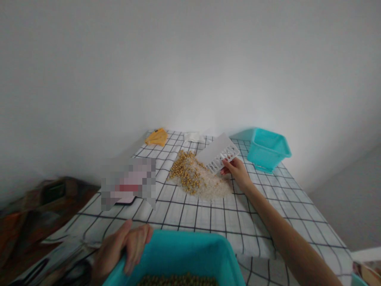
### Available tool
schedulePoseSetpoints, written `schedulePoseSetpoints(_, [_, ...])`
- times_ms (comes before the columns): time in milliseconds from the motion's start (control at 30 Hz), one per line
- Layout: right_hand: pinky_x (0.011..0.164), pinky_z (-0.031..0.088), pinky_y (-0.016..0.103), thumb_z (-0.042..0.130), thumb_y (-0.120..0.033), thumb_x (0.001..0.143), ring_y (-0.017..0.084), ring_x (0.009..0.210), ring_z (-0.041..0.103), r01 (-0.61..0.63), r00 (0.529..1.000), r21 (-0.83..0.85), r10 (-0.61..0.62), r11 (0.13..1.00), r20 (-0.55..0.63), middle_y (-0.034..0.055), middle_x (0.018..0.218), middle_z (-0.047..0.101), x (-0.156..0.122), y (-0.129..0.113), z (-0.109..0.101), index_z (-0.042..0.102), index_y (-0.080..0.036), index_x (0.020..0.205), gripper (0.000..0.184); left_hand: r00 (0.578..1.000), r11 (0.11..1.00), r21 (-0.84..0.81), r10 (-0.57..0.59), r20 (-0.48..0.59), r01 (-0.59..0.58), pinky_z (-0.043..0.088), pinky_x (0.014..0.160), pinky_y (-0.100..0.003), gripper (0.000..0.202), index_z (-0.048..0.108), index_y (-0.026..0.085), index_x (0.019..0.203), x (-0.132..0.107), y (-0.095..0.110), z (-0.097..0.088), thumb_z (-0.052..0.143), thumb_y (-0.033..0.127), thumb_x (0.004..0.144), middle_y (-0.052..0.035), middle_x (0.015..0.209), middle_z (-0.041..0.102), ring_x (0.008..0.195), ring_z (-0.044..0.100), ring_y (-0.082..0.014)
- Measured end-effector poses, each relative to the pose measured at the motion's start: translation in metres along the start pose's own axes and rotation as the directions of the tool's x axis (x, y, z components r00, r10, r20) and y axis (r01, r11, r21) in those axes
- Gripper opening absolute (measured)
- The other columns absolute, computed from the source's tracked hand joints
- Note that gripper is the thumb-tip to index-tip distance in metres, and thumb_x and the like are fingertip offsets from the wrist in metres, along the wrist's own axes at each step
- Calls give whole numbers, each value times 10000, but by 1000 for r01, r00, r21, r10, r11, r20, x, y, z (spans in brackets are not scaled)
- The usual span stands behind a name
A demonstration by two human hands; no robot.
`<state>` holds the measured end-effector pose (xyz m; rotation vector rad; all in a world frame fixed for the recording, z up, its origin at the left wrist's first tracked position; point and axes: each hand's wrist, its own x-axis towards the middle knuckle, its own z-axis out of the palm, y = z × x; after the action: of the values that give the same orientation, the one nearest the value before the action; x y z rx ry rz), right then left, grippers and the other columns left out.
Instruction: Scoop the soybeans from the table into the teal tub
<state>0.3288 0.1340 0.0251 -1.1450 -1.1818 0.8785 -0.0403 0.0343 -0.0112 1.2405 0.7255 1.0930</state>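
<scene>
My right hand point(235, 170) pinches the slotted edge of a flat white plastic panel point(216, 151), tilted over a pile on the table. Yellow soybean-like beans point(185, 176) lie on the pile's left, and pale small grains point(214, 190) spread to its right. The panel's lower left edge is at the beans; whether it touches them I cannot tell. Down at the front, my left hand point(133, 242) is closed over the left rim of a teal plastic bin point(190, 238). Greenish-yellow beans point(180, 280) show in its bottom, cut off by the frame.
A checkered cloth point(169, 214) covers the table, which meets the wall behind. Another teal basket point(269, 149) stands at the back right. An orange cloth-like item point(157, 137) and a white tissue-like piece point(193, 137) lie at the back. A blurred-out flat object point(129, 184) is at left.
</scene>
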Motion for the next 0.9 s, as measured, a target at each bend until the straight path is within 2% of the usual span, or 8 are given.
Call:
schedulePoseSetpoints(100, [506, 576, 293, 807, -656, 663, 160, 503, 658, -2, 1000, 25, 2, 1000, 11, 40, 700, 723, -1, -2, 1, 596, -189, 885, 559, 999, 995, -93, -49, -17, 47, 443, 767, -378, 771, 628, 307, 376, 0, -1, 1, 332, 456, 1072, -8, 341, 528, 414, 433, -184])
schedulePoseSetpoints(233, [522, 581, 293, 810, -629, 687, 158, 515, 662, -4, 1000, 45, 3, 999, 24, 35, 704, 722, -4, -8, 3, 606, -189, 892, 527, 998, 994, -88, -61, 4, 61, 442, 778, -381, 783, 627, 299, 377, 2, -3, -5, 317, 447, 1080, -11, 338, 536, 419, 455, -187])
schedulePoseSetpoints(400, [537, 583, 285, 801, -598, 732, 151, 532, 668, 15, 997, 63, -19, 998, 73, 26, 707, 716, -9, -16, 8, 607, -183, 890, 485, 980, 1000, -9, 23, 196, -21, 458, 763, -381, 743, 619, 271, 410, 9, -4, -13, 356, 508, 1063, -10, 371, 589, 414, 501, -177])
schedulePoseSetpoints(467, [540, 583, 282, 791, -586, 758, 148, 535, 671, 26, 995, 55, -31, 998, 95, 21, 702, 712, -11, -18, 9, 599, -184, 887, 464, 980, 999, 29, 40, 195, -46, 463, 743, -387, 754, 585, 267, 396, 10, -4, -14, 332, 487, 1071, -12, 362, 583, 402, 499, -178])
schedulePoseSetpoints(533, [533, 580, 280, 785, -578, 775, 147, 533, 671, 36, 993, 41, -40, 999, 108, 19, 702, 713, -12, -20, 10, 589, -186, 887, 452, 988, 998, 52, 39, 151, -47, 469, 748, -392, 777, 574, 269, 382, 10, -4, -16, 299, 466, 1082, -14, 359, 584, 401, 504, -181])
schedulePoseSetpoints(700, [501, 573, 274, 772, -582, 794, 146, 502, 663, 84, 990, 23, -86, 996, 116, 14, 674, 712, -14, -24, 12, 581, -193, 875, 440, 964, 999, 40, -2, 267, -9, 498, 842, -394, 692, 671, 288, 460, 10, -6, -26, 400, 513, 1056, -14, 441, 667, 483, 590, -203])
schedulePoseSetpoints(900, [489, 568, 266, 774, -557, 806, 147, 482, 656, 132, 987, 38, -135, 991, 84, -6, 597, 682, -18, -32, 10, 588, -194, 861, 411, 962, 998, 60, -4, 273, -12, 522, 851, -392, 744, 690, 294, 473, 3, -9, -31, 308, 500, 1078, -13, 457, 689, 483, 608, -191])
